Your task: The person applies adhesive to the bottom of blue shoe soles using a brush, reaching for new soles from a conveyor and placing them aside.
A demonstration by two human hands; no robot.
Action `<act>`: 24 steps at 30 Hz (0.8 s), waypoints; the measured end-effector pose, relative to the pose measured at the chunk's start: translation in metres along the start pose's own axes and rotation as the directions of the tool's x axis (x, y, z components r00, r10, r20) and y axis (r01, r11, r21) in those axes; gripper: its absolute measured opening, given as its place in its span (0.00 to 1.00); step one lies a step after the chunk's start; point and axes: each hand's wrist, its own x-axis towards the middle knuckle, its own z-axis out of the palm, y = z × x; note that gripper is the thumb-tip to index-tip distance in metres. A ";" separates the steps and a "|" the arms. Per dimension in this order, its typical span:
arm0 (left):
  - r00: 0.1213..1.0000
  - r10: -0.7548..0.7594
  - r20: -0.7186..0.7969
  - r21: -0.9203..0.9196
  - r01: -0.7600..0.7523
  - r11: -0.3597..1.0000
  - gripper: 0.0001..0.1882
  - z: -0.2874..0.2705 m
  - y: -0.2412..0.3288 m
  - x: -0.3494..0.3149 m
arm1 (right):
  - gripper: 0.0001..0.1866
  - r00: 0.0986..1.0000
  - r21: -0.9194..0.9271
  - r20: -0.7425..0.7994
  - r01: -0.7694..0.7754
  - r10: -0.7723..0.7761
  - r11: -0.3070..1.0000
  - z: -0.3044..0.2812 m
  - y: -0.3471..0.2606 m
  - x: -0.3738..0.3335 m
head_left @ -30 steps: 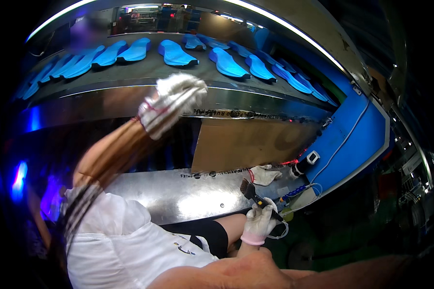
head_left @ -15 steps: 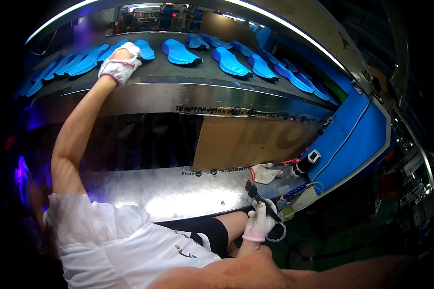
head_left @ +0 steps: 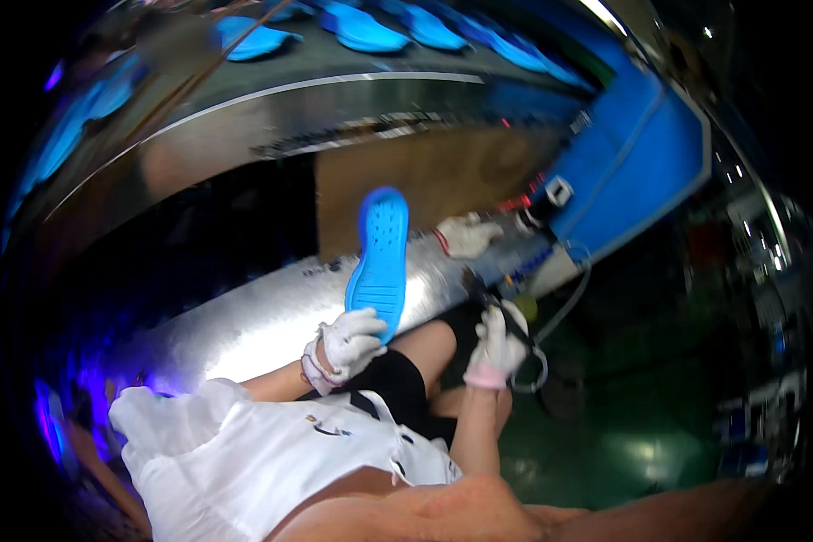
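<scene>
A bright blue shoe sole with small pits and cross grooves points up and away over the metal shelf. My left hand, in a white knit glove, grips its near end. My right hand, gloved in white with a pink cuff, is closed round a dark-handled brush with dark bristles. A thin clear tube curls beside that hand. The sole and the brush are apart.
More blue soles lie on the dark belt beyond a metal ledge. Below stand a cardboard sheet and a shiny metal shelf. A loose white glove lies near the blue side panel.
My left hand has come down from the belt and now holds a sole in front of me. My right hand still holds the brush. The view has shifted and blurred.
</scene>
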 end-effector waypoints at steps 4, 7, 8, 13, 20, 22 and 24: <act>0.545 -0.782 0.302 -0.151 0.837 0.525 0.10 0.013 0.012 -0.029 | 0.10 0.996 0.125 -0.021 -0.078 0.081 0.989 -0.017 0.001 0.011; 0.242 -0.936 0.256 -0.656 0.754 0.016 0.21 0.009 -0.005 -0.002 | 0.08 0.967 0.216 -0.013 -0.246 0.255 0.945 -0.012 0.007 0.011; 0.158 -0.884 0.439 -0.743 0.617 -0.259 0.26 0.010 -0.014 0.014 | 0.08 0.952 0.244 -0.008 -0.295 0.306 0.924 -0.012 0.009 0.012; 0.255 -0.453 0.854 -0.495 0.133 -0.859 0.47 0.029 -0.053 0.023 | 0.09 0.931 0.207 0.004 -0.358 0.365 0.910 -0.005 0.011 0.003; 0.316 -0.352 0.881 -0.393 0.076 -0.916 0.52 0.077 -0.039 0.001 | 0.07 0.957 -0.336 0.051 -0.253 0.285 0.907 -0.015 0.042 0.021; 0.379 -0.269 0.885 -0.320 0.078 -0.944 0.48 0.086 -0.020 0.013 | 0.07 0.988 -0.569 0.155 0.099 -0.012 0.817 0.000 0.056 0.040; 0.430 -0.449 0.783 -0.556 0.162 -0.815 0.47 0.079 0.000 0.032 | 0.08 0.934 -0.828 0.306 0.358 -0.186 0.432 0.021 0.049 0.028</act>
